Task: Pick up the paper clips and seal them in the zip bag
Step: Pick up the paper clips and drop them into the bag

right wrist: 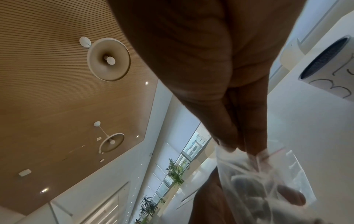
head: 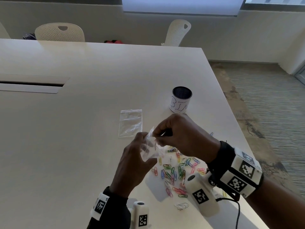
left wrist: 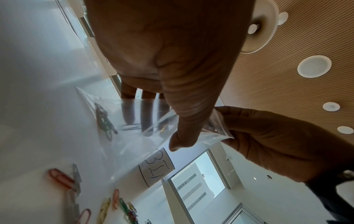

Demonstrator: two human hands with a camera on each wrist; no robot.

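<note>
A small clear zip bag (head: pixel 151 147) is held in the air above the white table (head: pixel 82 129). My left hand (head: pixel 137 156) grips its body, thumb in front and fingers behind (left wrist: pixel 132 109). My right hand (head: pixel 166 134) pinches the bag's top edge (left wrist: pixel 220 128). A few paper clips (left wrist: pixel 104 122) show through the plastic. Several coloured paper clips (head: pixel 178 174) lie scattered on the table under my right wrist. In the right wrist view my fingertips (right wrist: pixel 256 145) pinch the bag (right wrist: pixel 268 181).
A second clear zip bag (head: pixel 130 123) lies flat on the table just beyond my hands. A mesh cup labelled BIN (head: pixel 180 100) stands behind it, near the right table edge. A white card (head: pixel 156 187) lies under some clips. Chairs (head: pixel 60 33) stand at the far side.
</note>
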